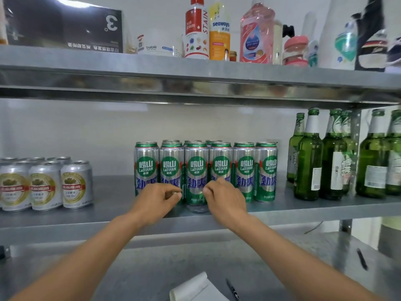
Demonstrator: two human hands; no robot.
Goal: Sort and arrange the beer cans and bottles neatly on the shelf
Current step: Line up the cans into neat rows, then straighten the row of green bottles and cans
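Note:
A row of tall green-and-silver beer cans (244, 170) stands mid-shelf, with more cans behind it. The third can from the left (196, 168) sits slightly forward of the row. My left hand (157, 199) has curled fingers against that can's left side, and my right hand (224, 197) has curled fingers against its right side, so the two hold it between them. Short silver-and-gold beer cans (45, 185) are grouped at the left. Green glass beer bottles (309, 161) stand at the right.
The steel shelf (112, 198) has bare metal between the can groups. The upper shelf (195, 70) carries cleaning bottles and a black box. A lower surface holds a paper pad (193, 287) and two pens (362, 258). A shelf upright (355, 135) stands among the bottles.

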